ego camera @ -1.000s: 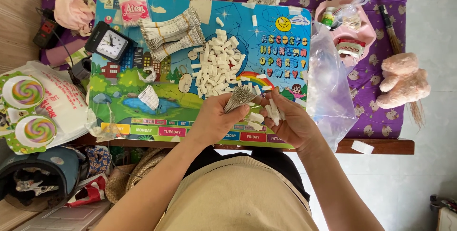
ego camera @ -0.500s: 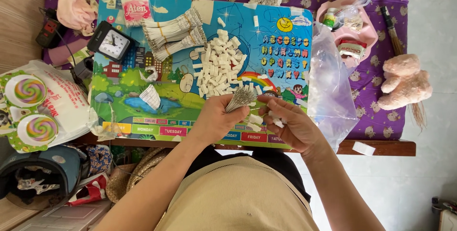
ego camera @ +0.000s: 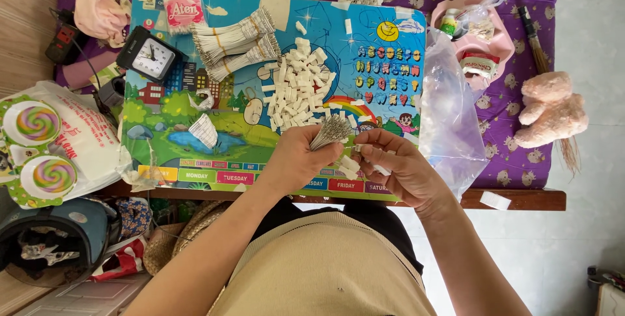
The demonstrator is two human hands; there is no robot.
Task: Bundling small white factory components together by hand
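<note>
Grips, with left hand (ego camera: 296, 160), a fanned bundle of thin pins (ego camera: 331, 131); fingers closed round the lower end, tips spreading up and to the right. Pinches, with right hand (ego camera: 397, 166), small white tags (ego camera: 349, 164) between thumb and forefingers; fingers closed narrow, further tags tucked in the palm.

Lies just right of the bundle: right-hand pinch, fingertips nearly touching the pin tips. Runs diagonally: long axis of the bundle, from the left palm up toward the pile of white tags (ego camera: 296, 88). Sits nearer to the bundle's free end: right hand. Holds both hands over the near edge of the colourful play board (ego camera: 195, 153), below the pile.

Pose: left wrist turned inward, knuckles toward the camera, forearm rising from lower left. Right palm angled toward the left hand, forearm rising from lower right.

Stands at the far left of the board: black clock (ego camera: 148, 59). Lie right of the clock: tied bundles of strings (ego camera: 237, 42). Rests off the right edge of the board: clear plastic bag (ego camera: 449, 114).
</note>
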